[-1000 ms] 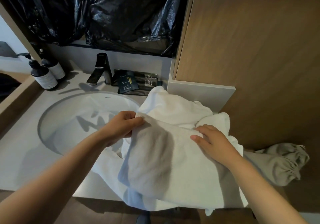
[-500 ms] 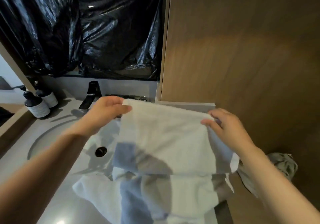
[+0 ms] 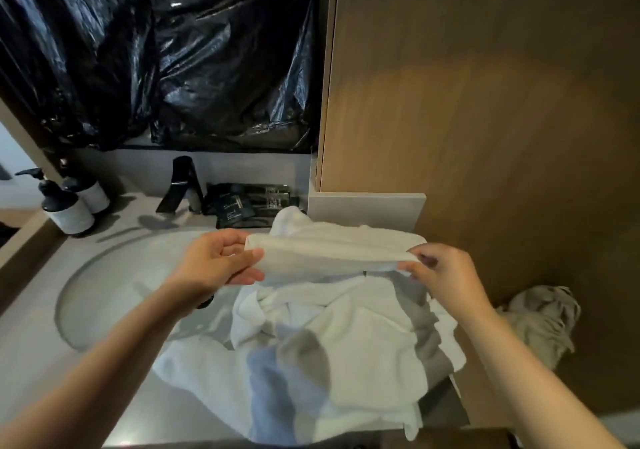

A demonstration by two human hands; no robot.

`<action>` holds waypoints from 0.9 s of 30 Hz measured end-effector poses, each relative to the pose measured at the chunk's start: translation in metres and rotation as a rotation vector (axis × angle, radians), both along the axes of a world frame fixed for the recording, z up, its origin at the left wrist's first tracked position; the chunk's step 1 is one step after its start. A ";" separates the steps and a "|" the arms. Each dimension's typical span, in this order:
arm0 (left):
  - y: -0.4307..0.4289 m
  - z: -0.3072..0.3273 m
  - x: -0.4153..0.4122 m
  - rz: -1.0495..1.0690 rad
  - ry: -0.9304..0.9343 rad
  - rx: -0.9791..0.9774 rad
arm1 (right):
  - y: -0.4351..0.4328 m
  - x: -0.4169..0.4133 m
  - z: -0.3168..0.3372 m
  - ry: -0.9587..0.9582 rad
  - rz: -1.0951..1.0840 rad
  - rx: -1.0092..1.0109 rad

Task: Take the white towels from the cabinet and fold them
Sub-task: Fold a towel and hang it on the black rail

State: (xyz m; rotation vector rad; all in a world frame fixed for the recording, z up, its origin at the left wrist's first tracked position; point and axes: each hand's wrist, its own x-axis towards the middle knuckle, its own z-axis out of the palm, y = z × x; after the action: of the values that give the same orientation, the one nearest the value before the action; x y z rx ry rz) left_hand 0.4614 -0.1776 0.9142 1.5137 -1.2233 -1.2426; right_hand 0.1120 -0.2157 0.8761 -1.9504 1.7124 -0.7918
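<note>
A white towel (image 3: 329, 251) is stretched level between my two hands above the counter. My left hand (image 3: 218, 261) pinches its left end between thumb and fingers. My right hand (image 3: 446, 272) pinches its right end with the fingertips. Below it lies a rumpled heap of white towels (image 3: 346, 344), spread over the right part of the counter and hanging over the front edge. The wooden cabinet door (image 3: 485, 102) stands at the right.
A round sink (image 3: 114, 292) is set in the grey counter at the left, with a black tap (image 3: 181, 185) behind it. Two dark pump bottles (image 3: 69, 206) stand at the far left. Dark sachets (image 3: 249, 202) lie by the wall. A beige cloth bag (image 3: 540, 324) hangs at the right.
The towel was lifted off the heap and held up hanging between both hands; now its upper edge has come down and forward, so it lies nearly flat between them.
</note>
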 end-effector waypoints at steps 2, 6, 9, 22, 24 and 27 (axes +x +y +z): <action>0.011 -0.012 0.002 -0.022 0.046 0.029 | 0.014 0.002 -0.017 -0.050 -0.037 0.019; 0.021 -0.024 0.005 -0.031 0.043 0.067 | 0.032 0.003 -0.031 -0.172 -0.077 0.042; 0.023 -0.028 0.009 -0.104 -0.041 0.113 | 0.047 0.005 -0.039 -0.283 -0.116 0.132; -0.022 0.000 -0.029 -0.511 -0.678 0.101 | 0.085 0.006 -0.065 -0.491 -0.466 0.150; -0.031 0.008 -0.042 -0.613 -0.664 0.093 | 0.081 0.003 -0.066 -0.444 -0.527 0.204; -0.042 0.015 -0.063 -0.772 -0.521 0.230 | 0.073 0.003 -0.065 -0.426 -0.589 0.342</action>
State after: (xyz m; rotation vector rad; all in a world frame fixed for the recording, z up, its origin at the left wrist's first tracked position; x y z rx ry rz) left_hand 0.3980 -0.2193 0.9291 1.6463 -2.2144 -1.5513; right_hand 0.1145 -0.1426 0.8111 -0.9683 1.9926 -0.9446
